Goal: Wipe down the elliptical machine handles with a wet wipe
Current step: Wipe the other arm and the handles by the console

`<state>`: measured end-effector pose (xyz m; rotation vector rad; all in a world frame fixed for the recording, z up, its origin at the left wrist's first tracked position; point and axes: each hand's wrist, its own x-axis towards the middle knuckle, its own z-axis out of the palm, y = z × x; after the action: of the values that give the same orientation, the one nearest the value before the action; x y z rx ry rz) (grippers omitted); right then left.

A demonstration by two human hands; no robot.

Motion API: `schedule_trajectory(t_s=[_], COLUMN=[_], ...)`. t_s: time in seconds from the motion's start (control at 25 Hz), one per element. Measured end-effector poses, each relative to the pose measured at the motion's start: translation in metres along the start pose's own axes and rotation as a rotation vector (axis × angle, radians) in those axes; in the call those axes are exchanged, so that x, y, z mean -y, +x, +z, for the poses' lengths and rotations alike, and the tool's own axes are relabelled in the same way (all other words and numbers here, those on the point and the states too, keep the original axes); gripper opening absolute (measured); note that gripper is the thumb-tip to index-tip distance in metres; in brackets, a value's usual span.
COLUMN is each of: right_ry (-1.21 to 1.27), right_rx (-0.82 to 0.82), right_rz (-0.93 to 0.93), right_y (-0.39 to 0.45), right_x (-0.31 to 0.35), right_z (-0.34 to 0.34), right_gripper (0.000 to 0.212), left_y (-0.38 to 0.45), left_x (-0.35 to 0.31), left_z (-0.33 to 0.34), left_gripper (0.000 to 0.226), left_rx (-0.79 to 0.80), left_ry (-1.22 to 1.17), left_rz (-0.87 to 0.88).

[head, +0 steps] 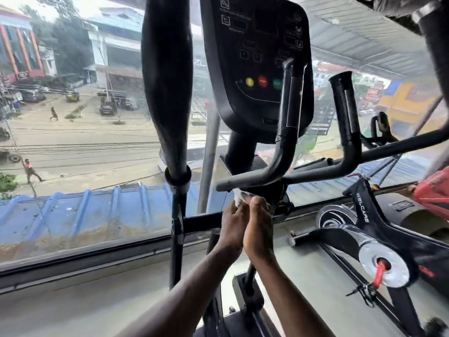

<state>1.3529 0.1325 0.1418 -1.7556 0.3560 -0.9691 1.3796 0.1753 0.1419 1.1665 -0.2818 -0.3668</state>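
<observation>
A white wet wipe is bunched between my two hands, just under the end of the elliptical's black fixed handle. My left hand and my right hand are pressed close together, and both pinch the wipe at their fingertips. The fixed handle bends upward to a grip in front of the black console. A second upright grip stands to the right. The long padded moving handle hangs to the left of my hands.
A large window fills the front, with a street and a blue roof beyond. A black spin bike with a red knob stands at right. A red machine part is at the far right edge. Grey floor lies below.
</observation>
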Motion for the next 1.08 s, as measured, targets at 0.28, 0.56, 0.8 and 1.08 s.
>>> schedule_trajectory(t_s=[0.28, 0.56, 0.8, 1.08], right_ry=[0.351, 0.319, 0.203, 0.283], right_rx=[-0.156, -0.173, -0.344, -0.286], right_rz=[-0.024, -0.095, -0.278, -0.25], right_y=[0.061, 0.09, 0.093, 0.101], right_x=[0.065, 0.061, 0.057, 0.035], right_z=[-0.03, -0.021, -0.007, -0.008], right_gripper=[0.032, 0.015, 0.02, 0.02], left_y=[0.015, 0.049, 0.121, 0.053], left_x=[-0.06, -0.038, -0.006, -0.021], left_z=[0.025, 0.041, -0.029, 0.032], left_gripper=[0.044, 0.046, 0.047, 0.034], left_rx=[0.064, -0.082, -0.143, -0.1], left_ry=[0.347, 0.52, 0.575, 0.432], left_rz=[0.515, 0.779, 0.295, 0.84])
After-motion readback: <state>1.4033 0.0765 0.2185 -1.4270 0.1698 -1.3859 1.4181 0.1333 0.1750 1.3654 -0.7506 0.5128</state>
